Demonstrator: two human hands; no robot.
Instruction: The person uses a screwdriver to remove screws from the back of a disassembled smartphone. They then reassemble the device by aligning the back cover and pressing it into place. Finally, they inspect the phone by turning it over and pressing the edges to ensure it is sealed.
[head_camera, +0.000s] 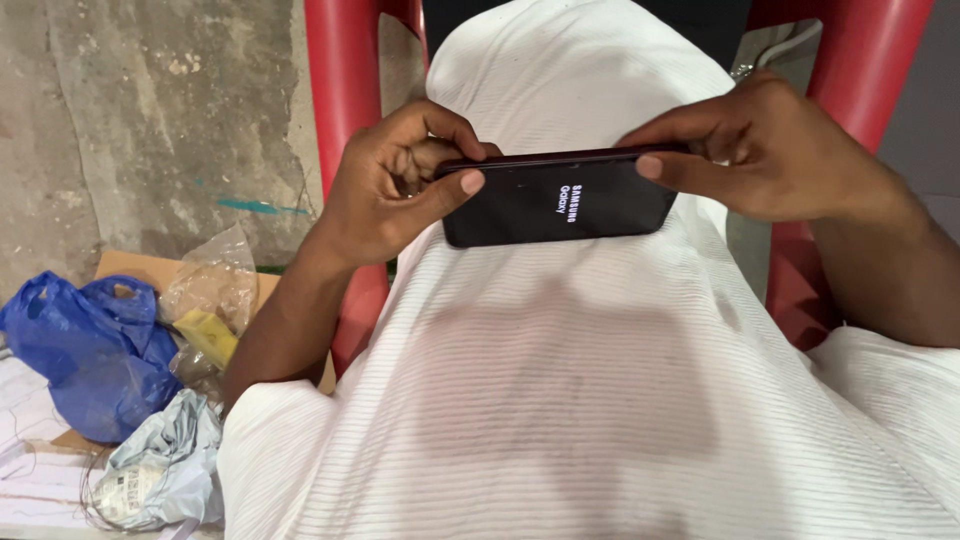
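Both hands grip a black rectangular smartphone (558, 198) sideways over a white ribbed shirt (560, 380): left hand (385, 185) clasps one end, right hand (770, 150) the other. Best kept level, thumbs steady.

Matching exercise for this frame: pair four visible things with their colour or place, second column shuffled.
1. phone
2. plastic bag
3. chair
4. left hand

a. red
b. grips the phone's left end
c. blue, on the floor at left
d. dark, held sideways between both hands

Pairs: 1-d, 2-c, 3-a, 4-b. The right hand holds the phone's other end.
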